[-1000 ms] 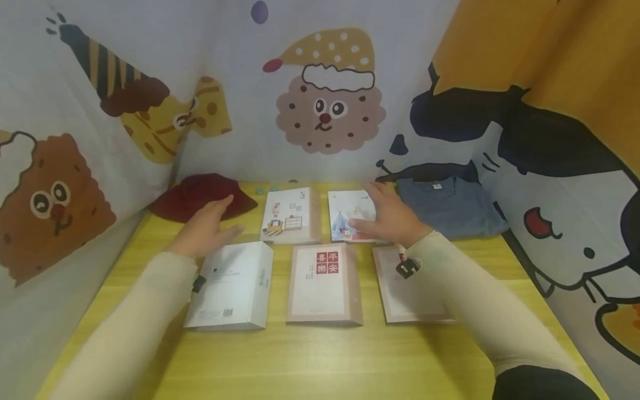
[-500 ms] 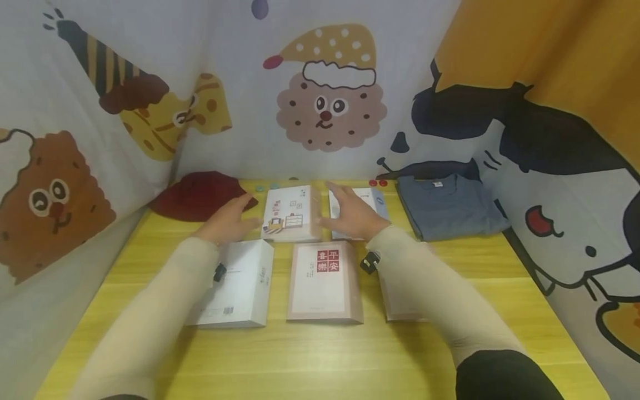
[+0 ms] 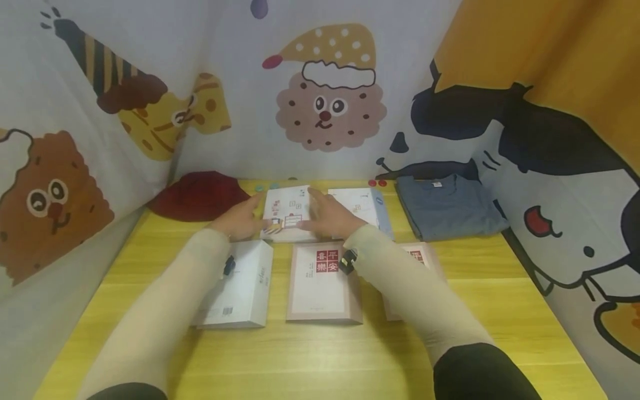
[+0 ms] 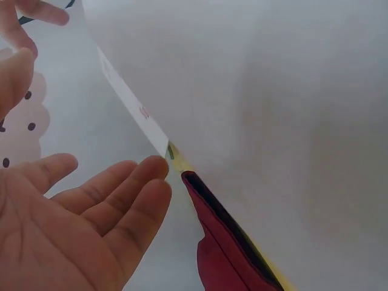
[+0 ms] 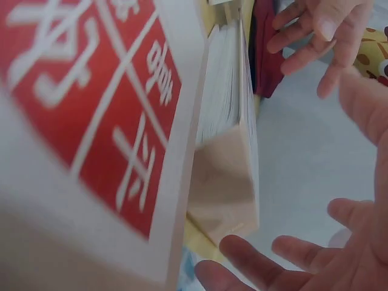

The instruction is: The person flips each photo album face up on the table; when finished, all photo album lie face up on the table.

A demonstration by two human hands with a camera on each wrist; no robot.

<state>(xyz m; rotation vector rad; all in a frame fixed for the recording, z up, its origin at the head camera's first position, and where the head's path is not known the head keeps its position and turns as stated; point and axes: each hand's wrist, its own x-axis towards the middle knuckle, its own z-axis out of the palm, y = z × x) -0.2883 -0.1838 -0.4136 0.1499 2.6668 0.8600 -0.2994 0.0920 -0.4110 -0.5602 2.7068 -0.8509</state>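
Note:
In the head view, my left hand point(image 3: 242, 219) and right hand point(image 3: 332, 216) are on either side of a thick white book point(image 3: 286, 208) with a small room drawing. Its page edges and pale spine point(image 5: 221, 176) show in the right wrist view, where my right hand point(image 5: 357, 242) has its fingers spread beside the spine without gripping. The left wrist view has my left hand point(image 4: 103, 224) with relaxed fingers near the book's edge. Whether any fingertip touches the book cannot be told. A white book with a blue spine point(image 3: 367, 203) lies to the right, partly behind my right hand.
Nearer on the yellow table point(image 3: 320, 366) lie a white book point(image 3: 240, 294), a pink-bordered book point(image 3: 320, 294) with red characters, and another pink one point(image 3: 395, 303) partly under my right arm. A dark red hat point(image 3: 200, 197), a folded blue shirt point(image 3: 450, 208) and small red discs point(image 3: 377, 183) are behind.
My right hand has moved left, from over the blue-spined book to the right side of the white book. My left hand has moved right, from near the hat to that book's left side.

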